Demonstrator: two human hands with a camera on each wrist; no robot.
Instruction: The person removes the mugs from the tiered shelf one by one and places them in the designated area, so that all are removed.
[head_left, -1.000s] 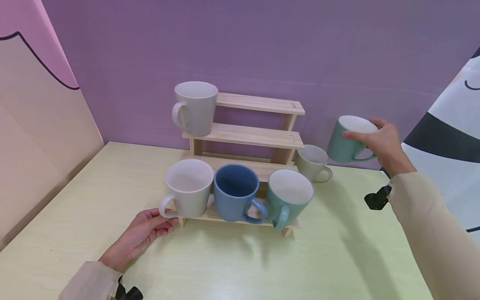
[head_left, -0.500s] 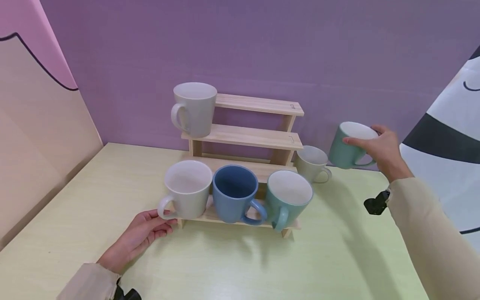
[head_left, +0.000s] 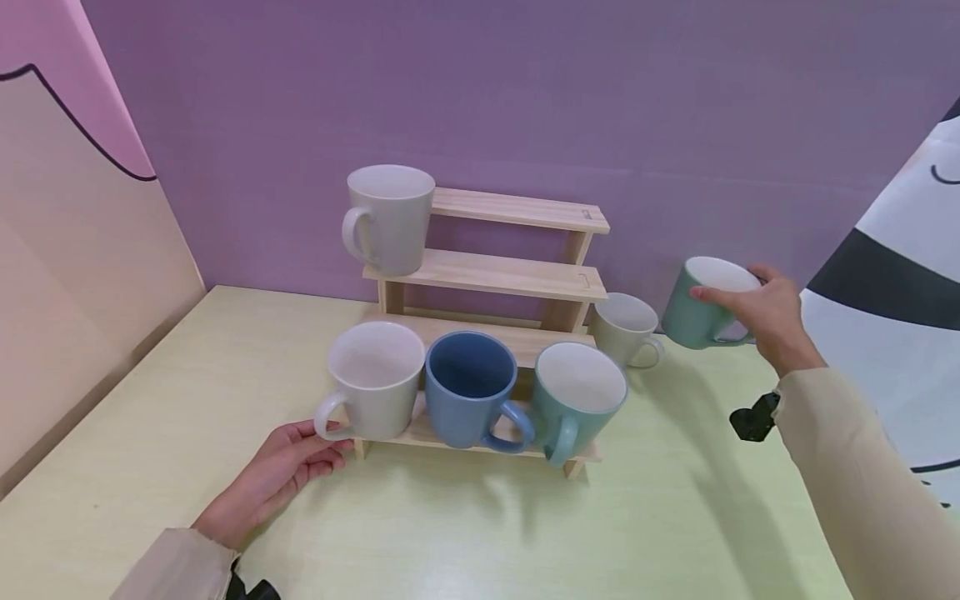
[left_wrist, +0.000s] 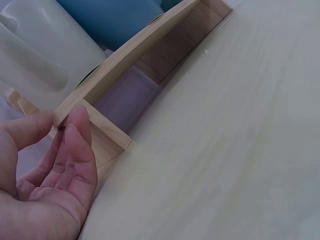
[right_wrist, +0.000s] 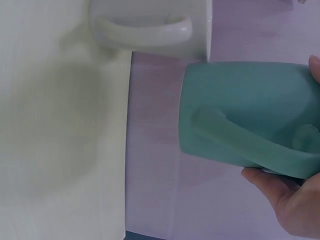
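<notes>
At the right, my right hand (head_left: 776,321) holds a green mug (head_left: 697,308) with a white inside, thumb across the near side near the rim. In the right wrist view this mug (right_wrist: 240,110) hangs apart from the tabletop, its handle facing the camera. My left hand (head_left: 277,471) pinches the front left corner of a wooden tiered rack (left_wrist: 125,62) between thumb and fingertips. On its lowest step stand a white mug (head_left: 375,392), a blue mug (head_left: 461,408) and a second green mug (head_left: 573,417). A light grey mug (head_left: 397,225) stands higher, at the left end.
A cream mug (head_left: 618,333) stands on the table beside the rack's right side, close to the held green mug. Behind the pale wooden table (head_left: 675,500) rises a purple backdrop (head_left: 675,100). Printed panels border both sides.
My right hand has lowered the green mug and shifted it slightly right; its handle has turned a little. My left hand keeps its hold on the rack, and the standing mugs have not moved.
</notes>
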